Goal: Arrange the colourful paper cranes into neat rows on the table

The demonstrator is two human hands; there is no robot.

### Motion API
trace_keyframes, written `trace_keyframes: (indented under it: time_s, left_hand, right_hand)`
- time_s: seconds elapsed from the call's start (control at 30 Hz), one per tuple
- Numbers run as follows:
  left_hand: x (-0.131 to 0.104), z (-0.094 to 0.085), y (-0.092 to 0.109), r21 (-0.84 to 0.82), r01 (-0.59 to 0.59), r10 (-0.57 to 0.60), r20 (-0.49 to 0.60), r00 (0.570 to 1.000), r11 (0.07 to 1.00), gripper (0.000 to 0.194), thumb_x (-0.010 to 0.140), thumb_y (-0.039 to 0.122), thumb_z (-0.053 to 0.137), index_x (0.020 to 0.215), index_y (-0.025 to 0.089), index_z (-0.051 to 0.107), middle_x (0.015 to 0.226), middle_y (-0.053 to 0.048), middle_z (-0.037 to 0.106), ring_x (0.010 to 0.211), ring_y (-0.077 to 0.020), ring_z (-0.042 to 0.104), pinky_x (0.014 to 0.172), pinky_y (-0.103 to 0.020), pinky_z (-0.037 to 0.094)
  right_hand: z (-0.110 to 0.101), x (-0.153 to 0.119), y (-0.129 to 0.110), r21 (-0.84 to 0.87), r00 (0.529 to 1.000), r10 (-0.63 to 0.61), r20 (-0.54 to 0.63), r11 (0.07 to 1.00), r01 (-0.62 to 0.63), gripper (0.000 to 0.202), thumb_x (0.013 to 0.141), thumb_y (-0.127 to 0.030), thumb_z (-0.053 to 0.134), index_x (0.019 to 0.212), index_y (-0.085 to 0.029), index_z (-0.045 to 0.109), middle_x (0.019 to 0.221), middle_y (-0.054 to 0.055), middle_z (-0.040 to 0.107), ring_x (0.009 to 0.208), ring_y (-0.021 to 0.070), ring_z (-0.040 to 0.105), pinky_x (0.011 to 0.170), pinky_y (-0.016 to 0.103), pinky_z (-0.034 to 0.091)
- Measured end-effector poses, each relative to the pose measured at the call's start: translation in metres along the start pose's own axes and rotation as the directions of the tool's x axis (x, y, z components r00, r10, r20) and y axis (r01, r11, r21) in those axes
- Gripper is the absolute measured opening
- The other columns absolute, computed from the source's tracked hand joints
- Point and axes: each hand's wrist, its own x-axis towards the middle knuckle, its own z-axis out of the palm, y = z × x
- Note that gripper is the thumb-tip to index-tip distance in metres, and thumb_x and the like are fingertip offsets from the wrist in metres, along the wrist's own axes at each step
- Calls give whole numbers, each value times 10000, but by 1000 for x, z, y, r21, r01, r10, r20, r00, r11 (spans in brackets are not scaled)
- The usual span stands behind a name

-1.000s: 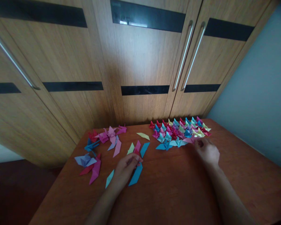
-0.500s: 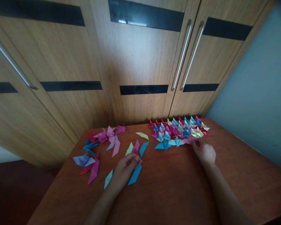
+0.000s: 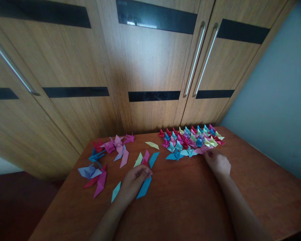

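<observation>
My right hand (image 3: 218,163) pinches the near edge of a pink origami crane (image 3: 202,149) at the right end of the front row. Left of that crane sit a pale blue-green origami crane (image 3: 189,152) and a blue origami crane (image 3: 177,155). Behind them stand tight rows of small folded cranes (image 3: 185,140) in many colours. My left hand (image 3: 135,180) hovers over or rests among loose folded paper strips, its fingers closed together; what they hold, if anything, is hidden. Around it lie a blue paper strip (image 3: 144,188), a pale green one (image 3: 116,191) and a magenta one (image 3: 145,156).
On the left of the brown table (image 3: 180,207) lie pink cranes (image 3: 117,144), a lavender crane (image 3: 89,171) and magenta folded strips (image 3: 100,183). A wooden cupboard (image 3: 150,60) with metal handles rises behind the table. A pale wall (image 3: 273,107) stands on the right.
My right hand has shifted very slightly left and down at the pink crane. My left hand and the loose papers look the same.
</observation>
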Motion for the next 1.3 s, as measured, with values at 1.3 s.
trace_keyframes:
  time_s: [1.3]
  left_hand:
    - [-45, -141, 5, 644, 622, -59, -672, 738, 445, 420, 842, 525, 419, 1005, 209, 642, 890, -128, 701, 807, -327, 655, 575, -337, 442]
  right_hand:
    - [18, -110, -149, 643, 691, -721, -55, 503, 577, 354, 914, -350, 426, 631, -193, 571, 582, -3, 556, 548, 122, 495, 542, 237, 317]
